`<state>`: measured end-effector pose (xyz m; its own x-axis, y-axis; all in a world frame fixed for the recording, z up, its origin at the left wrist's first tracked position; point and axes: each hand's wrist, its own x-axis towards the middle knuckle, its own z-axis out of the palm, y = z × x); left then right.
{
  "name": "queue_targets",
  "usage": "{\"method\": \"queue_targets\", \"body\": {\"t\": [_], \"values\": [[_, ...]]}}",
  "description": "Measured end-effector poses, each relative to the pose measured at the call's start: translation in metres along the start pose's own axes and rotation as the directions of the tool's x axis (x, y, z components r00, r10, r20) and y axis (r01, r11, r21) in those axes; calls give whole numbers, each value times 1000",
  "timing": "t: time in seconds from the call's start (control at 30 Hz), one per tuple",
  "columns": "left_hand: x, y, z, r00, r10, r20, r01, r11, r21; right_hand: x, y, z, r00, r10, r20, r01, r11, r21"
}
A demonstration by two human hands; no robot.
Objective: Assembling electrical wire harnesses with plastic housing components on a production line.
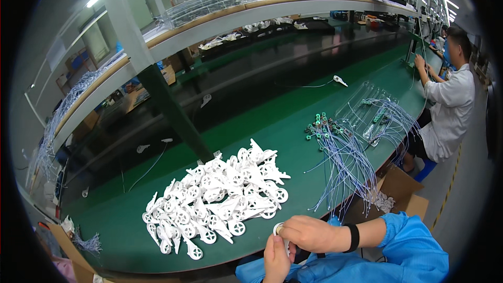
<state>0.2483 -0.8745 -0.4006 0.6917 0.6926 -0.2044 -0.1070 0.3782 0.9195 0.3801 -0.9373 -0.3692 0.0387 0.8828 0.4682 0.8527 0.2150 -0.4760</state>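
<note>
Close to my body, at the bench's front edge, both my hands meet around one white plastic part (277,227) with a rounded end. My left hand (276,260) is closed on it from below. My right hand (313,233), with a black band at the wrist, pinches it from the right side. My fingers hide most of the part, so I cannot tell whether anything sits inside it. Just beyond my hands lies a big heap of white plastic parts (215,194), each with a round spoked end and a tapering tail.
Bundled blue-white wires (343,165) with small green ends lie on the green bench (230,254), beside clear plastic trays (361,106). A dark conveyor belt (230,81) carries scattered white parts. A post (170,110) supports the upper shelf. A co-worker (448,94) sits at right. Open cardboard boxes (401,188) stand below.
</note>
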Motion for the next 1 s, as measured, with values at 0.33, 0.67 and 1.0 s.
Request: {"method": "queue_targets", "body": {"t": [0.33,0.67,1.0], "values": [[27,65,-62,1000,-4,31,6,998,-70,89,7,-150,890,416,-188,-280,823,494],[47,31,-87,994,-42,102,35,997,69,128,83,-221,661,654,-368,-158,601,784],[43,-3,-85,997,77,-2,-76,991,107,53,61,-205,738,594,-321,130,342,931]]}}
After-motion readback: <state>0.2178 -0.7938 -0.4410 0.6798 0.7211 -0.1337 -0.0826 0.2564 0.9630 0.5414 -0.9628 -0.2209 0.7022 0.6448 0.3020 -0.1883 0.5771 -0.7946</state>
